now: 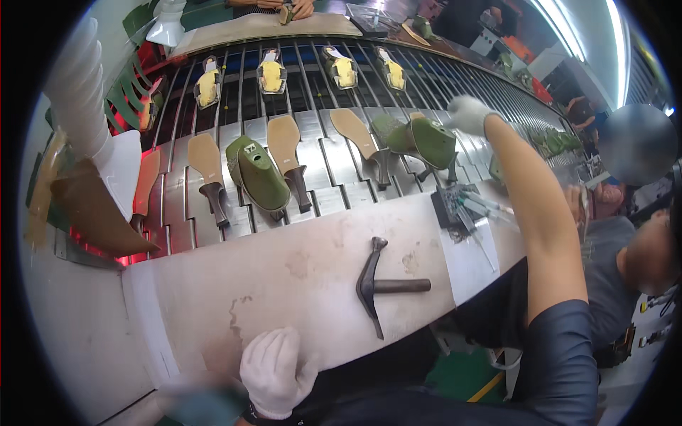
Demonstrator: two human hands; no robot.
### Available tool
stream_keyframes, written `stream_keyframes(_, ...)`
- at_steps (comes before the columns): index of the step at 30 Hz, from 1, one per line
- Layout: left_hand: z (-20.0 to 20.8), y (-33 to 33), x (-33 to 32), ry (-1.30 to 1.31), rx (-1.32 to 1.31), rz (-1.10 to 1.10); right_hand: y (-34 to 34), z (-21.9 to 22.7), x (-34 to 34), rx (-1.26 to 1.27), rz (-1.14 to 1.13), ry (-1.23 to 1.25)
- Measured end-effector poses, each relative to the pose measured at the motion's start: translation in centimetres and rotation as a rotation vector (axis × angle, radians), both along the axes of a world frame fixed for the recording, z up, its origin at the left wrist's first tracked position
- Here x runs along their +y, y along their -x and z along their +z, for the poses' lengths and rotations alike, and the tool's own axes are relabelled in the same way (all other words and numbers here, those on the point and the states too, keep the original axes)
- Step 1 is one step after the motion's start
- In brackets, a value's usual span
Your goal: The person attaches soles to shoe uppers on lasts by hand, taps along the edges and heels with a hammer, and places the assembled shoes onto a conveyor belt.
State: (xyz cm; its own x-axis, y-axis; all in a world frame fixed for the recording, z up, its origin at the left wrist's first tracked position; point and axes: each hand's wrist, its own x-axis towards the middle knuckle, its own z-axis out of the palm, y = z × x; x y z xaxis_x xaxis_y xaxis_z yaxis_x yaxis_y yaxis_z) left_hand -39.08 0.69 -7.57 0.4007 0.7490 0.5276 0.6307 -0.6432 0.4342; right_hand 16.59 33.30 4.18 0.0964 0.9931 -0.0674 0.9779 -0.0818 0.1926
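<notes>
My left hand (275, 373), in a white glove, rests by the front edge of the pale worktop. Its fingers are loosely bent, the thumb stands apart, and nothing shows in it. Stretched far to the right, my gloved right hand (470, 116) is over the conveyor, just beside a green shoe last (430, 142); blur hides what its fingers do. Another green last (259, 174) stands nearer, between tan soles with dark heels, one sole (284, 142) on its right and another (205, 155) on its left. A hammer (369, 285) lies on the worktop, touched by neither hand.
A slatted metal conveyor (316, 160) runs across, carrying several yellow-padded shoe parts (272, 74) on its far side. A dark block with tools (455, 213) sits at the worktop's right. White ducting (89, 92) rises at left. Co-workers are at the far side and right.
</notes>
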Motion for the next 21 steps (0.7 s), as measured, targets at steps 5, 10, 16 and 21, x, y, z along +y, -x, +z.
stream_keyframes(5,1.3,-0.1,-0.1,0.107,0.047,0.001,-2.8,-6.5,3.3,-0.077,0.085,0.418)
stream_keyframes(10,2.3,0.1,0.9,0.177,0.016,0.008,-3.3,-10.8,5.0,0.18,-0.338,0.125)
stream_keyframes(16,3.9,-0.1,2.9,0.298,-0.032,0.138,-4.8,-5.7,14.1,0.146,-0.348,-0.317)
stream_keyframes(21,3.7,-0.1,3.6,0.392,0.147,0.118,-1.2,-6.2,23.3,0.146,-0.138,-0.202)
